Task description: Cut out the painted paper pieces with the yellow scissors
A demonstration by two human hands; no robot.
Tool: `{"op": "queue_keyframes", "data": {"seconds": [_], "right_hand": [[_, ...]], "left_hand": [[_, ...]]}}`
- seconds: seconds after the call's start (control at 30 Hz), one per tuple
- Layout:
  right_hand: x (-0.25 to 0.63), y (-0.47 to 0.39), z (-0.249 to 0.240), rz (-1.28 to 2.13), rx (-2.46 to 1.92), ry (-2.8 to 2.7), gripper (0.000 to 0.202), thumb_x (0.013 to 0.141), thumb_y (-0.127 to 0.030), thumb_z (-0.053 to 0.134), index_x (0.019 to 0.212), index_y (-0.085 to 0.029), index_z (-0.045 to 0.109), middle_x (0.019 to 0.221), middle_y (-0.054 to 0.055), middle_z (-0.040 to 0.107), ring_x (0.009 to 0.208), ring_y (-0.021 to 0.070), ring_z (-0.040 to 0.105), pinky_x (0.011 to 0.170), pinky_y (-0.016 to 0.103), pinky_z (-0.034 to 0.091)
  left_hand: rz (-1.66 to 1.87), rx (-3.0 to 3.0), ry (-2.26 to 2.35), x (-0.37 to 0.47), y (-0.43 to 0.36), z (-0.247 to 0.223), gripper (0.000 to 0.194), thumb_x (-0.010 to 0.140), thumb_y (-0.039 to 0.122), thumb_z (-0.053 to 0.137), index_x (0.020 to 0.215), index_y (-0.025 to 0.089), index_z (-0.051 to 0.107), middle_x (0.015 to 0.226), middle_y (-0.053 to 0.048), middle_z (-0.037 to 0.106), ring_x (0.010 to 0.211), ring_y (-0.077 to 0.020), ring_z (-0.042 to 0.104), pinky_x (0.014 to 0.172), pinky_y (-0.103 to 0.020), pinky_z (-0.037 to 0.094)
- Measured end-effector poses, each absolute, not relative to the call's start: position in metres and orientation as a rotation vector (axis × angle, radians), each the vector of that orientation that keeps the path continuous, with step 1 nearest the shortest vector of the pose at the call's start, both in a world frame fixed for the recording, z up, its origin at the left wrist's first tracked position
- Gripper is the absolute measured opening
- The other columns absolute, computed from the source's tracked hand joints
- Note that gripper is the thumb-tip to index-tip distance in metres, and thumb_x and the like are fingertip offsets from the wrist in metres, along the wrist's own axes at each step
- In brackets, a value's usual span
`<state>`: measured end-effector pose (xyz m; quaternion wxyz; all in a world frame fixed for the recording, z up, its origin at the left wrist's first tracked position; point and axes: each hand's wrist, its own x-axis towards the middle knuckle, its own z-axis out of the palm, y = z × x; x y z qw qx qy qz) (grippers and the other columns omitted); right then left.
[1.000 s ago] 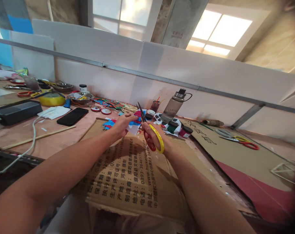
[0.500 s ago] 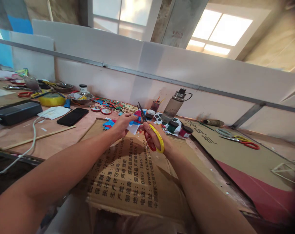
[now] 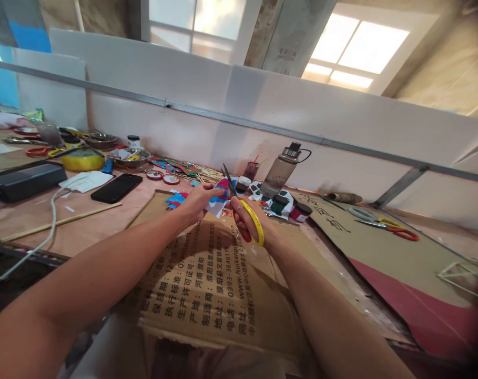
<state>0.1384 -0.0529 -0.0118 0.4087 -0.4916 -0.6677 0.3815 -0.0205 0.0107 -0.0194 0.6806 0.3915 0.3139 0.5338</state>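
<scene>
My left hand (image 3: pixel 200 202) pinches a piece of painted paper (image 3: pixel 215 206), blue and magenta with a white part hanging below. In my right hand (image 3: pixel 242 218) is a pair of scissors (image 3: pixel 253 221) with a yellow and red handle. Their dark blades point up and away, right beside the paper's edge; whether they touch it I cannot tell. Below both hands lies a printed cardboard sheet (image 3: pixel 207 284). More blue and magenta paper pieces (image 3: pixel 176 199) rest just left of my left hand.
Behind my hands stand a grey water bottle (image 3: pixel 279 171) and paint jars (image 3: pixel 301 211). Leftward are a black phone (image 3: pixel 117 188), a roll of yellow tape (image 3: pixel 82 159) and a white cable (image 3: pixel 53 226). Orange-handled scissors (image 3: pixel 400 232) lie on cardboard at the right.
Both hands, the paper and the scissors hold almost the same place. The whole view has shifted very slightly.
</scene>
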Motion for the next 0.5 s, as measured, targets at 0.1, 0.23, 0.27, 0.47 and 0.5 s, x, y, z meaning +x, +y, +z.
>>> {"op": "queue_keyframes", "data": {"seconds": [0.1,0.23,0.27,0.47,0.5], "right_hand": [[0.1382,-0.0533,-0.0115,0.942,-1.242,-1.688,0.063,0.087,-0.086,0.060,0.084,-0.024,0.052,0.058,-0.006,0.043,0.038,0.0086,0.036,0.033,0.022,0.031],[0.1382,-0.0543,-0.0101,0.955,-1.232,-1.688,0.062,0.087,-0.085,0.060,0.086,-0.023,0.053,0.056,-0.007,0.041,0.038,0.0090,0.034,0.033,0.023,0.031],[0.1382,-0.0544,-0.0098,0.959,-1.230,-1.684,0.062,0.087,-0.085,0.060,0.087,-0.023,0.053,0.056,-0.007,0.041,0.038,0.0088,0.034,0.033,0.023,0.030],[0.1381,-0.0548,-0.0079,0.965,-1.230,-1.677,0.061,0.087,-0.084,0.061,0.088,-0.024,0.051,0.057,-0.007,0.042,0.037,0.0087,0.035,0.032,0.023,0.030],[0.1381,-0.0548,-0.0079,0.974,-1.232,-1.668,0.061,0.087,-0.083,0.061,0.088,-0.024,0.051,0.057,-0.007,0.042,0.037,0.0087,0.035,0.032,0.023,0.031]], "left_hand": [[1.174,0.863,0.732,-0.0202,0.0112,-0.0190,0.025,0.067,0.008,0.087,0.082,0.016,0.069,0.071,-0.003,0.073,0.059,-0.0183,0.069,0.061,-0.030,0.055],[1.176,0.904,0.732,-0.0201,0.0111,-0.0199,0.024,0.067,0.011,0.088,0.080,0.016,0.069,0.070,-0.002,0.072,0.058,-0.0161,0.068,0.058,-0.027,0.052],[1.182,0.920,0.729,-0.0204,0.0112,-0.0203,0.023,0.066,0.011,0.088,0.078,0.016,0.069,0.069,-0.002,0.072,0.057,-0.0150,0.067,0.057,-0.026,0.051],[1.193,0.954,0.717,-0.0225,0.0128,-0.0226,0.027,0.063,0.014,0.092,0.077,0.016,0.069,0.070,-0.001,0.071,0.056,-0.0136,0.064,0.055,-0.026,0.049],[1.190,0.955,0.718,-0.0227,0.0132,-0.0230,0.028,0.062,0.015,0.092,0.077,0.016,0.069,0.071,-0.002,0.071,0.057,-0.0140,0.064,0.056,-0.026,0.049]]}}
